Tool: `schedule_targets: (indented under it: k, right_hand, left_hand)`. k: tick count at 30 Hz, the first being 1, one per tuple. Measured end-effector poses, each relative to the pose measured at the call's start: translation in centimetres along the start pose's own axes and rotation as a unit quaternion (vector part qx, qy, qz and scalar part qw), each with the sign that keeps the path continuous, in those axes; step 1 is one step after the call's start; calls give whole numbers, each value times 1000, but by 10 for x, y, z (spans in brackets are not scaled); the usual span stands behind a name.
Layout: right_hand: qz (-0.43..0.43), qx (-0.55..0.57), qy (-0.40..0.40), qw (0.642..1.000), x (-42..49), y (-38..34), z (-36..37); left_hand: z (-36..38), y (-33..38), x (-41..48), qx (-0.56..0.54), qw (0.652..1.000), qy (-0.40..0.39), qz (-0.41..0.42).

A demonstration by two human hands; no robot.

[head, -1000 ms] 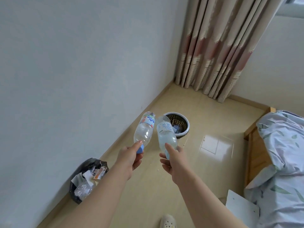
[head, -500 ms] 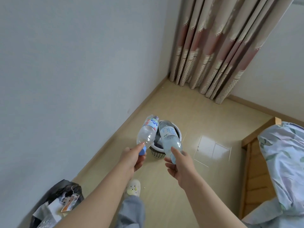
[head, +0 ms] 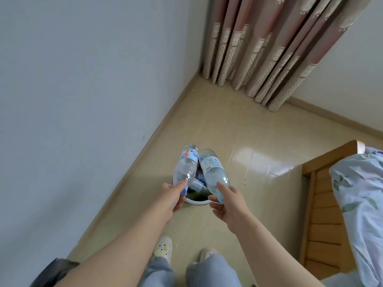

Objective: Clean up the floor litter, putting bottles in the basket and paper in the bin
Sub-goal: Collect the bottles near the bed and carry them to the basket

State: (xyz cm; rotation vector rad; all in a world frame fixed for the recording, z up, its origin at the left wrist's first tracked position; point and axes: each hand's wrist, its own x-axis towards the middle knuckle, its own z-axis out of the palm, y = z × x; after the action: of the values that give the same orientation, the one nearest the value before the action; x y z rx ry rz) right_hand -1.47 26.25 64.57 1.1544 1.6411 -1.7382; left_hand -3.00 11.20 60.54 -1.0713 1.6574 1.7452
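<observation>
While the person stands over the basket [head: 195, 202], each of the hands grips a clear bottle by its neck end, base pointing up and away. The left hand [head: 169, 196] has thumb and fingers curled round the blue-capped neck of the left bottle [head: 185, 167], which bears red lettering. The right hand [head: 229, 200] clasps the neck of the right bottle [head: 213, 172], which bears green lettering; its cap is hidden. The two bottles lean together and seem to touch near their bases, both above the basket's mouth. Only the near arc of the basket's white rim shows, between the hands, and a third bottle [head: 196, 184] lies inside. The basket sits on the floor [head: 238, 131] near its left edge, beside the wall [head: 83, 100], short of the far corner where the curtain [head: 269, 48] hangs. A dark bin [head: 55, 270] shows partly at the floor's near-left edge. Pale slippers [head: 163, 248] and blue trouser legs [head: 211, 270] stand just behind the basket. A bed [head: 331, 204] lines the right edge.
</observation>
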Motion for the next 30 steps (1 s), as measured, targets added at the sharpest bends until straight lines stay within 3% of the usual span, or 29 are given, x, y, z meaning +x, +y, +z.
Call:
schedule_targets:
  k: [6, 10, 15, 23, 30]
  right_hand:
    - [30, -52, -4, 998, 95, -27, -25]
    - [86, -125, -38, 988, 167, -23, -45]
    - [98, -172, -49, 979, 239, -19, -57]
    - [111, -257, -66, 958, 325, 10, -45]
    - [113, -260, -72, 956, 378, 28, -34]
  left_hand:
    - [37, 0, 76, 50, 998, 31, -32]
    - [83, -23, 129, 40, 992, 78, -92]
    - [123, -52, 188, 30, 985, 115, -127]
    - [128, -87, 244, -10, 975, 162, -153]
    - [138, -104, 297, 13, 974, 174, -143]
